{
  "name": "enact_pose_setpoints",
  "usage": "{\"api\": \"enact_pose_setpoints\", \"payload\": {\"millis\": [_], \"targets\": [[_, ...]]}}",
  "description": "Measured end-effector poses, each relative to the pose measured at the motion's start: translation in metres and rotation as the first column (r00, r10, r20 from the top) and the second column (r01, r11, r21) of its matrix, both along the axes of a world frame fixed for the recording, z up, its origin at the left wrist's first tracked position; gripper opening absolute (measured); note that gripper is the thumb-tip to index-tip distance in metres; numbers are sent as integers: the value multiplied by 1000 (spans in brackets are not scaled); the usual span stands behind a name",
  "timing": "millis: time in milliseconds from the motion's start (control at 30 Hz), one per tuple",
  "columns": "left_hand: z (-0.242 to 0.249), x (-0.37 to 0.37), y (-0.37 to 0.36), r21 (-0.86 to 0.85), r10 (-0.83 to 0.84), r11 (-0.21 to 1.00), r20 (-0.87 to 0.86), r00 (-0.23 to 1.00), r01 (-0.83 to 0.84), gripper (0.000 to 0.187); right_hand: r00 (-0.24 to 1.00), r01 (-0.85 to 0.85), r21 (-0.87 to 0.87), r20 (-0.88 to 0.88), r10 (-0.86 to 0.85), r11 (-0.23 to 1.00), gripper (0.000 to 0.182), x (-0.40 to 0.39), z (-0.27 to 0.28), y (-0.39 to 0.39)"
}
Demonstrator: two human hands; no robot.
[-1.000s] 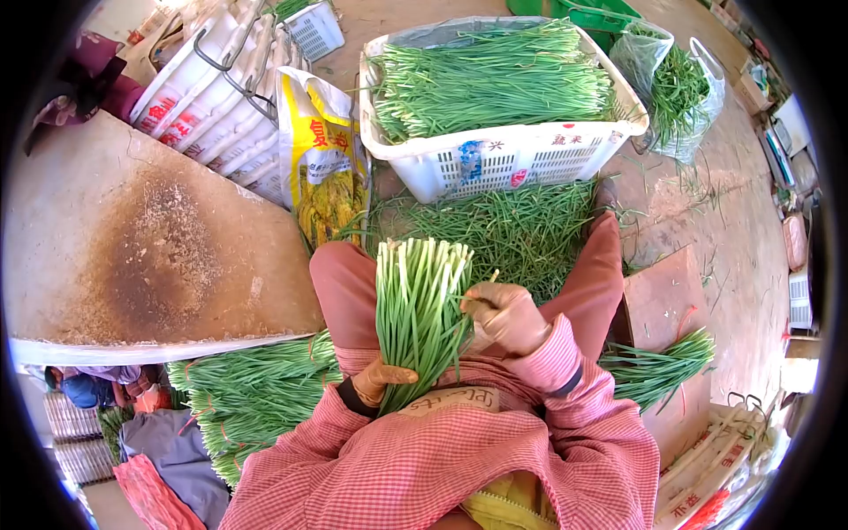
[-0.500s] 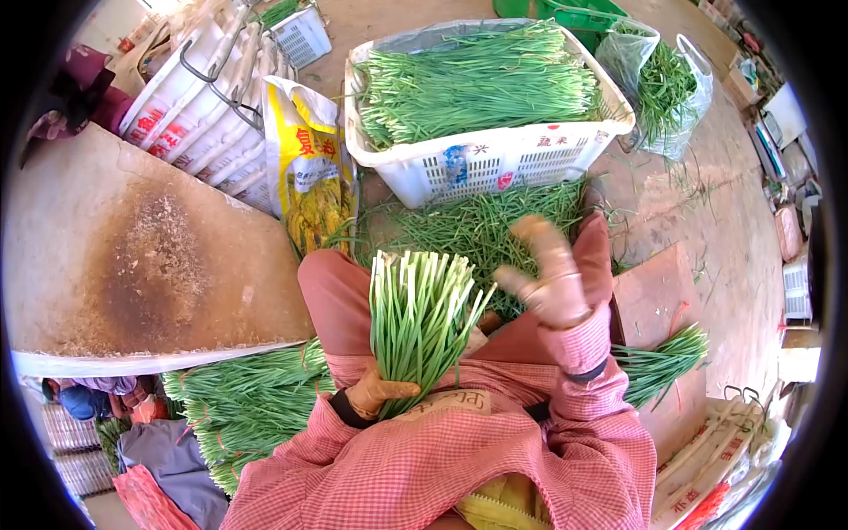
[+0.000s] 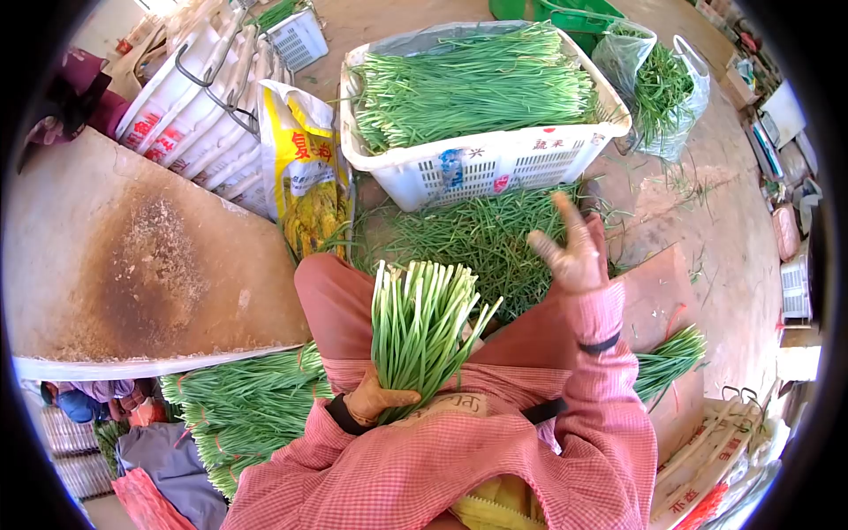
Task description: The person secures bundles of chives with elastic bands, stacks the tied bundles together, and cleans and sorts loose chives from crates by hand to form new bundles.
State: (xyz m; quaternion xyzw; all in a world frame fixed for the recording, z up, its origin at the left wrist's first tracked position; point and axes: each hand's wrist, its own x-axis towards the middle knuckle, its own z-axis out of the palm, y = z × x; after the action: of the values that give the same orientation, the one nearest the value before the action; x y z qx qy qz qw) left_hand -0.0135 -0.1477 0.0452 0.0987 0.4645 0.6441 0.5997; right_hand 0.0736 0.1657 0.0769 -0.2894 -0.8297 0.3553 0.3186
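Observation:
My left hand (image 3: 380, 397) wears a brownish glove and is wrapped round the lower part of a bunch of green chives (image 3: 420, 331). Their pale cut ends point up and fan out over my lap. Out to the right, my gloved right hand (image 3: 574, 252) is raised with its fingers apart and nothing in them. Below that hand lies a heap of loose green chives (image 3: 486, 238) on the floor. Beyond the heap, a white plastic crate (image 3: 495, 168) holds a thick layer of chives (image 3: 473, 88).
Tied bundles of chives (image 3: 252, 402) are stacked at my left; another bundle (image 3: 670, 360) lies at my right on a board (image 3: 658, 291). A stained tabletop (image 3: 159, 265), a yellow sack (image 3: 305, 168) and stacked white crates (image 3: 194, 115) stand left. A plastic bag (image 3: 680, 97) of greens is at upper right.
My right hand has moved right and a little up, away from the bunch, its fingers still spread. My left hand keeps the chives in nearly the same place.

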Motion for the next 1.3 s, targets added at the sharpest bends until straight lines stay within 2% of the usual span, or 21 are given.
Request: {"api": "enact_pose_setpoints", "payload": {"millis": [33,100,167,200,300,333,433,500,600,767,833,900,967,1000,1033,1067,1100,1167,1200,1233,1300], "targets": [[7,0,4,-3,-31,999,29,999,32,63,965,-254,-317,-142,219,914,42,-3,23,-19],[11,-1,7,-10,-64,998,59,996,65,63,875,-477,-47,-116,469,878,27,-13,7,-35],[9,-3,8,12,-85,996,153,985,84,62,861,-492,-189,-250,443,850,16,-25,-14,-48],[0,-6,2,8,-82,997,149,986,81,62,862,-440,-116,-332,382,891,10,-31,-18,-42],[-31,-10,-20,-34,-108,992,240,965,119,61,949,-139,-477,-314,-21,868,14,-28,-22,-4],[-34,-10,-21,-46,-116,990,261,958,133,66,949,-138,-477,-314,-22,868,14,-26,-23,-6],[-31,-12,-16,-36,-155,985,248,956,168,70,916,-379,-758,-224,334,531,28,-12,-11,-23],[-23,-12,-9,-13,-171,984,213,962,178,69,779,-540,-522,-13,627,660,32,-8,-1,-33],[-11,-12,-5,-13,-127,990,304,944,137,70,665,-542,-590,134,735,599,27,-11,10,-47],[-6,-13,-3,13,-127,991,319,939,130,71,761,-589,-729,-356,542,349,18,-18,-29,-39],[-9,-13,-10,3,-113,993,355,928,120,71,871,-491,-863,-485,76,116,16,-17,-22,-26],[-20,-16,-15,-22,-151,985,370,917,171,72,800,-522,-843,-536,-269,126,19,-11,-36,14],[-13,-12,-9,-27,-115,991,354,928,133,68,815,-109,-808,-407,-413,579,27,3,-49,39],[-10,-11,-6,-33,-73,996,337,939,89,65,814,-113,-804,-412,-409,584,27,7,-50,36],[-11,-13,-4,-25,-71,996,329,942,83,65,952,209,-485,-98,-290,849,50,16,-52,27],[-12,-14,-5,-4,-75,997,312,947,80,65,915,316,22,259,-311,949,74,24,-55,16],[-14,-12,-7,11,-74,997,302,950,75,66,996,33,-357,87,-2,934,78,29,-56,-7],[-25,-13,-12,-8,-97,995,274,957,103,68,904,-407,-851,-323,280,332,80,32,-49,-53],[-24,-14,-9,4,-159,987,261,952,163,69,797,-526,-842,-437,416,123,76,17,-50,-70],[-23,-15,-4,18,-222,974,243,944,224,71,730,-592,-720,-669,138,-362,72,16,-63,-99],[-21,-12,2,72,-272,962,184,945,263,71,716,-657,-669,-698,-10,-348,68,-6,-53,-115]]}}
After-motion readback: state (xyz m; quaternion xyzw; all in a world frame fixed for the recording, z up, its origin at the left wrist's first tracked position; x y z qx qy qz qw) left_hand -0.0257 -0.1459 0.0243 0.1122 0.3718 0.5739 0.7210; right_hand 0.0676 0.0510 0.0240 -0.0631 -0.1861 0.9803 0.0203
